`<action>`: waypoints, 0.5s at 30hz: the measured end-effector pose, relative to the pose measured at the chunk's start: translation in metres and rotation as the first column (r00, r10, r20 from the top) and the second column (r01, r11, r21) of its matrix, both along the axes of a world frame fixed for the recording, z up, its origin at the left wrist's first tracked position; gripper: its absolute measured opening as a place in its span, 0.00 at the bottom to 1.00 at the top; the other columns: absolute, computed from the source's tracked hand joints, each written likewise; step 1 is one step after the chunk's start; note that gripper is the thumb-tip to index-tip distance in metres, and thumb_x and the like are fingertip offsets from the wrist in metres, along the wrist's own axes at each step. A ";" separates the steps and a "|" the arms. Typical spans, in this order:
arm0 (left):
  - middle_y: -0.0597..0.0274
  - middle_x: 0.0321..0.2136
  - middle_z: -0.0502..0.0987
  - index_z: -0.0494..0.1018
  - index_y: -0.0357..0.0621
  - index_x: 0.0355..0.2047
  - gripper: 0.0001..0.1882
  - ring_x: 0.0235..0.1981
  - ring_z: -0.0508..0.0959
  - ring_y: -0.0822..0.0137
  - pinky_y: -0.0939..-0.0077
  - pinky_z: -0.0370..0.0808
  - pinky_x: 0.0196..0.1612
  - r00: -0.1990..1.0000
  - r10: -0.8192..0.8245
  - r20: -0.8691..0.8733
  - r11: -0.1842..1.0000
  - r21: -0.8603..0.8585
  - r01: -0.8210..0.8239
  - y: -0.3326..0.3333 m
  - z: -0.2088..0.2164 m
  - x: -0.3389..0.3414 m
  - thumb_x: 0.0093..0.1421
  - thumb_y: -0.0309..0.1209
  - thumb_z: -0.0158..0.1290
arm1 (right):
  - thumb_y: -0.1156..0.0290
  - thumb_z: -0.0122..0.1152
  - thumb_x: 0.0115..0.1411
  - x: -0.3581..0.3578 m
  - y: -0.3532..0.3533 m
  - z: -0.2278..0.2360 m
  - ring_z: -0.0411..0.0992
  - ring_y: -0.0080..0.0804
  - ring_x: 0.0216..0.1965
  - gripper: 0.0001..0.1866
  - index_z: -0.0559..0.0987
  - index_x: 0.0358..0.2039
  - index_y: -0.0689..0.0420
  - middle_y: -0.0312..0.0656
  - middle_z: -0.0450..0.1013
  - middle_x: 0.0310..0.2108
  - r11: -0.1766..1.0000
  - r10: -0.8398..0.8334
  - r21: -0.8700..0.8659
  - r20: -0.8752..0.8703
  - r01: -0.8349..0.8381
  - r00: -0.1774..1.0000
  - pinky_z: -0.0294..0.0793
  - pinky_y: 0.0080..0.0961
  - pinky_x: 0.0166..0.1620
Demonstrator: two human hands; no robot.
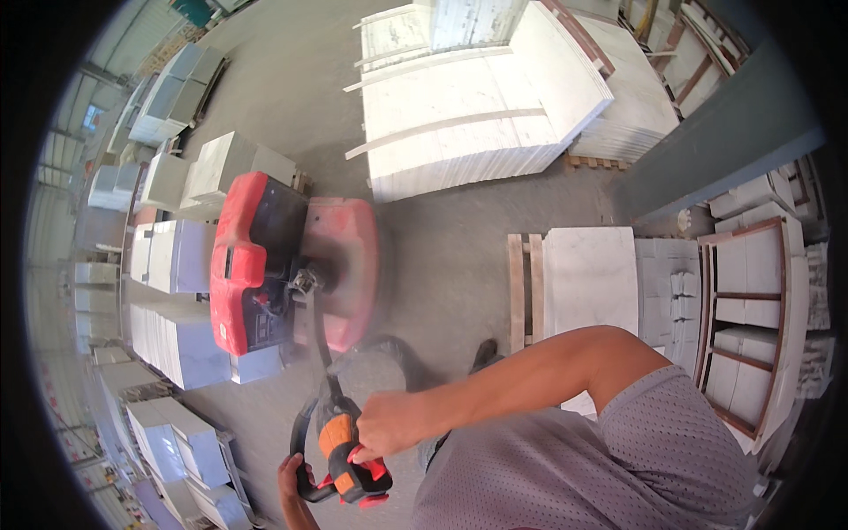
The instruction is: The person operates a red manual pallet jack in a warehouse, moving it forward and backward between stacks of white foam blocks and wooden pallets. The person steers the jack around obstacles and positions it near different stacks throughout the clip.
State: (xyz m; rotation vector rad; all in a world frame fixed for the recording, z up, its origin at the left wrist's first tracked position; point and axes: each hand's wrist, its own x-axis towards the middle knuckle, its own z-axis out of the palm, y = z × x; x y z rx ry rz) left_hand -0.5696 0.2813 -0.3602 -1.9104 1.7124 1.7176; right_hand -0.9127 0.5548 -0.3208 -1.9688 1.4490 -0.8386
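Note:
A red and black electric pallet truck [243, 265] stands ahead of me on the left. From its base a dark steering arm reaches back to a control handle [340, 433] in black, orange and red. My right hand [389, 428] is closed round the right side of that handle, its thumb by a red control. At the handle's left loop, my left hand [290, 477] has its fingers wrapped round the black grip. Part of the left hand and most of its forearm fall at the lower edge.
Large stacked white stone slabs [459, 124] stand ahead with wooden strips across them. A grey column [724, 132] rises at the right. Near my right are a pallet [525, 291], a slab stack [590, 274] and a brown metal frame [746, 300]. More stone blocks [177, 344] line the left.

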 end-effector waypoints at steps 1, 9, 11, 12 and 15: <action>0.57 0.17 0.73 0.68 0.42 0.31 0.10 0.09 0.72 0.63 0.69 0.71 0.11 1.000 0.027 0.017 1.000 -0.006 -0.027 0.004 -0.004 -0.005 0.62 0.35 0.54 | 0.44 0.46 0.67 -0.007 0.003 0.000 0.75 0.53 0.24 0.35 0.81 0.17 0.60 0.50 0.75 0.18 1.000 0.014 0.007 -0.007 -0.014 1.000 0.75 0.44 0.31; 0.54 0.24 0.78 0.73 0.35 0.35 0.13 0.12 0.74 0.64 0.72 0.71 0.15 0.999 -0.017 -0.031 1.000 -0.010 0.017 0.049 -0.013 -0.063 0.61 0.36 0.54 | 0.39 0.42 0.66 -0.054 0.038 -0.004 0.76 0.49 0.24 0.38 0.81 0.16 0.59 0.50 0.75 0.18 0.992 -0.001 0.121 -0.251 0.032 0.968 0.75 0.43 0.30; 0.52 0.26 0.79 0.74 0.34 0.38 0.14 0.13 0.74 0.63 0.72 0.71 0.15 0.998 -0.035 -0.048 0.999 -0.027 0.034 0.056 -0.014 -0.082 0.61 0.35 0.54 | 0.38 0.41 0.67 -0.066 0.044 -0.005 0.76 0.49 0.23 0.38 0.81 0.16 0.58 0.49 0.74 0.17 0.991 -0.023 0.117 -0.294 0.060 0.955 0.74 0.42 0.28; 0.51 0.27 0.80 0.74 0.33 0.39 0.15 0.13 0.75 0.63 0.72 0.71 0.16 0.998 -0.028 -0.061 0.999 -0.030 0.026 0.061 -0.015 -0.089 0.61 0.35 0.54 | 0.38 0.41 0.67 -0.071 0.047 -0.005 0.76 0.49 0.23 0.38 0.81 0.16 0.57 0.48 0.73 0.16 0.990 -0.031 0.123 -0.303 0.071 0.953 0.74 0.42 0.28; 0.49 0.30 0.81 0.74 0.33 0.41 0.16 0.13 0.75 0.63 0.71 0.72 0.16 0.992 -0.041 -0.117 0.999 -0.009 0.041 0.066 -0.019 -0.114 0.61 0.35 0.54 | 0.39 0.40 0.67 -0.089 0.054 -0.002 0.75 0.48 0.23 0.35 0.82 0.19 0.52 0.46 0.73 0.17 0.974 -0.062 0.179 -0.380 0.139 0.923 0.73 0.42 0.27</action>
